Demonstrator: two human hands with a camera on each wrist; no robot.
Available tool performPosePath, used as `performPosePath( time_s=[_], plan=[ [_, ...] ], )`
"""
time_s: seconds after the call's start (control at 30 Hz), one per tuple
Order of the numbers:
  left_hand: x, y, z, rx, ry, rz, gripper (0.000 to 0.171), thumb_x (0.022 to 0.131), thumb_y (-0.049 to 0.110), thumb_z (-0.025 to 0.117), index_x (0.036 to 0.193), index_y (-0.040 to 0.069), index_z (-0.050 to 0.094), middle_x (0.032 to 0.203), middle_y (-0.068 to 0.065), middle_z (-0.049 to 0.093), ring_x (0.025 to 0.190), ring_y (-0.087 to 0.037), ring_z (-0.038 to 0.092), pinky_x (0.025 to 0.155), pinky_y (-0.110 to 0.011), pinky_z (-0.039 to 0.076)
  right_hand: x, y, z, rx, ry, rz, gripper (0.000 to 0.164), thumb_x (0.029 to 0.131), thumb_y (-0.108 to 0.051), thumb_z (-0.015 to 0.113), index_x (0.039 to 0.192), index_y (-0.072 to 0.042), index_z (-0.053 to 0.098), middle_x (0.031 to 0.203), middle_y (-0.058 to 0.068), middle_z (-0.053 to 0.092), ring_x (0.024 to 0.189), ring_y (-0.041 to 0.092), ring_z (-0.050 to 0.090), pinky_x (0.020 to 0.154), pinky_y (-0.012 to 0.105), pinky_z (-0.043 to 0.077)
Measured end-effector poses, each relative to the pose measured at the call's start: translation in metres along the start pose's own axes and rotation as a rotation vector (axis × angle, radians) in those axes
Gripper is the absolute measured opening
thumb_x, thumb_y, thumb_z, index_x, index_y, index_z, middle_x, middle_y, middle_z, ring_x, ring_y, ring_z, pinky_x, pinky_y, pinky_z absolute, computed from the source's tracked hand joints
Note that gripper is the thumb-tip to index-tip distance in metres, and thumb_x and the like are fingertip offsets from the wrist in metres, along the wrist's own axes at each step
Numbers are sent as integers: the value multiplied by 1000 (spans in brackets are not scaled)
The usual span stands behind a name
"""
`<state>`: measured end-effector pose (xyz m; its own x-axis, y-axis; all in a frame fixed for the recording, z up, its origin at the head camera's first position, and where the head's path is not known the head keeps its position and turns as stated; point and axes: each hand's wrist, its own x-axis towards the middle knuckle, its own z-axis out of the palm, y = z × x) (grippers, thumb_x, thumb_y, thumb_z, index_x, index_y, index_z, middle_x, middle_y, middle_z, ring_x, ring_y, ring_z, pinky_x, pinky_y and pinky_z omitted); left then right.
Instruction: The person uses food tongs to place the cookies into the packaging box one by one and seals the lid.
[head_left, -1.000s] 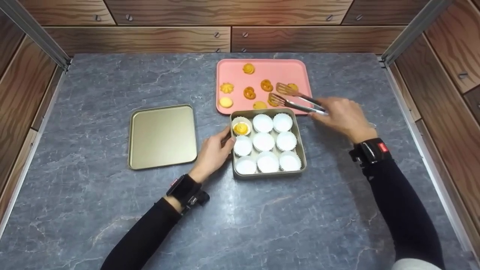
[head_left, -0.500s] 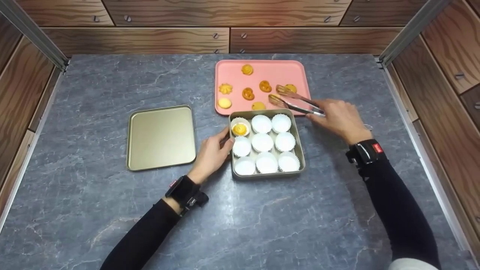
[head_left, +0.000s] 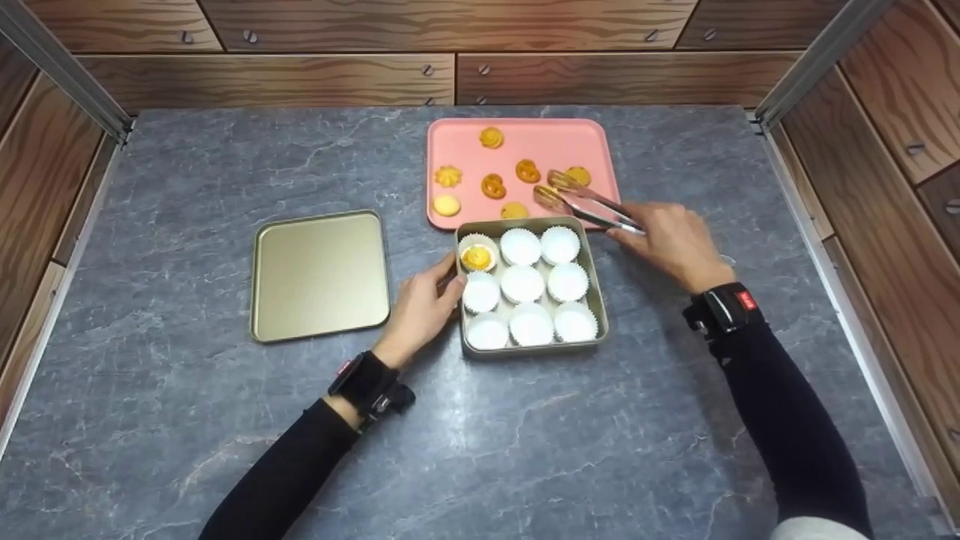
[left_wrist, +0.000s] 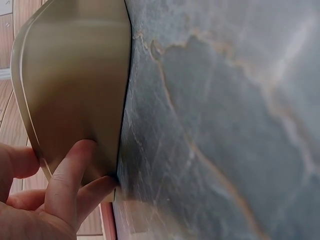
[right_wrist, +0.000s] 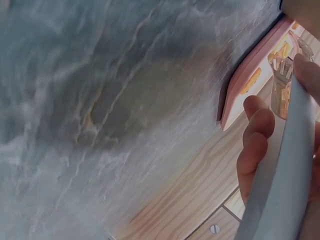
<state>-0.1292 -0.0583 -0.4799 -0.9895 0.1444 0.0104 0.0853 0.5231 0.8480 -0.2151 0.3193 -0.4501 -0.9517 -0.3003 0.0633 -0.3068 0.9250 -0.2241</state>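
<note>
My left hand (head_left: 421,306) holds the left side of a square gold tin (head_left: 600,300). In the left wrist view its thumb meets the rim and its fingertips (left_wrist: 84,150) press the outer wall. The tin has rows of white paper cups (head_left: 523,283); a yellow cookie (head_left: 476,258) sits in the back-left one. My right hand (head_left: 670,241) grips metal tongs (head_left: 604,217), their two slotted heads apart over a pink tray (head_left: 555,135). One head partly hides a cookie; the other lies beside a round cookie (head_left: 578,176). Whether they touch, I cannot tell.
Pretzel-shaped cookies (head_left: 527,171), a flower-shaped cookie (head_left: 448,176), a pale round one (head_left: 446,205) and a swirled one (head_left: 491,138) lie on the tray. A gold lid (head_left: 321,276) lies left of the tin on the grey marbled table (head_left: 480,450). Wood-patterned panels (head_left: 330,79) border it.
The right hand and tongs stay over the tray's right part, with the tong heads only slightly shifted. The left hand stays at the tin. The whole view drifts a little left.
</note>
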Motion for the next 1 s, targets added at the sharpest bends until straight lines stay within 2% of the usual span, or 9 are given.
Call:
performPosePath(
  time_s=[0.17,0.37,0.57,0.63,0.83,1.0],
  plan=[
    [0,0,0,-11,0,1,53,105,25,61,150,-1,50,144,-20,57,120,-26,64,108,-43,50,-3,-2,2,1,38,-1,39,97,-38,73,125,-11,72,90,13,71,82,41,67,67,60,52],
    [0,0,-1,-13,-10,-5,54,104,26,61,151,0,49,146,-19,55,116,-27,65,104,-43,52,-7,-5,0,7,56,15,45,97,-39,72,132,-10,70,96,18,74,85,45,69,69,63,53],
    [-1,1,-1,-13,-16,-7,54,105,26,60,151,0,49,148,-19,53,120,-27,63,110,-44,48,-14,-6,-9,46,95,21,47,98,-36,73,134,-7,68,97,20,74,80,42,68,68,59,55],
    [-1,1,-1,-11,-14,-6,54,105,26,60,151,-1,49,148,-19,53,124,-26,62,113,-44,45,-17,-7,-12,66,124,13,46,97,-35,74,132,-5,69,97,20,75,78,39,68,67,57,55],
    [0,0,-1,-7,-4,2,53,105,26,60,150,1,50,147,-18,54,122,-24,62,112,-42,46,-28,-9,-20,101,230,-43,43,96,-33,76,126,-3,72,97,19,76,76,37,69,65,56,55],
    [0,-1,0,-9,-1,7,53,105,25,60,150,0,50,146,-19,56,122,-25,63,111,-42,48,-39,-15,-26,95,261,-72,45,95,-33,77,128,-2,71,99,21,76,78,40,70,66,57,56]
  ],
)
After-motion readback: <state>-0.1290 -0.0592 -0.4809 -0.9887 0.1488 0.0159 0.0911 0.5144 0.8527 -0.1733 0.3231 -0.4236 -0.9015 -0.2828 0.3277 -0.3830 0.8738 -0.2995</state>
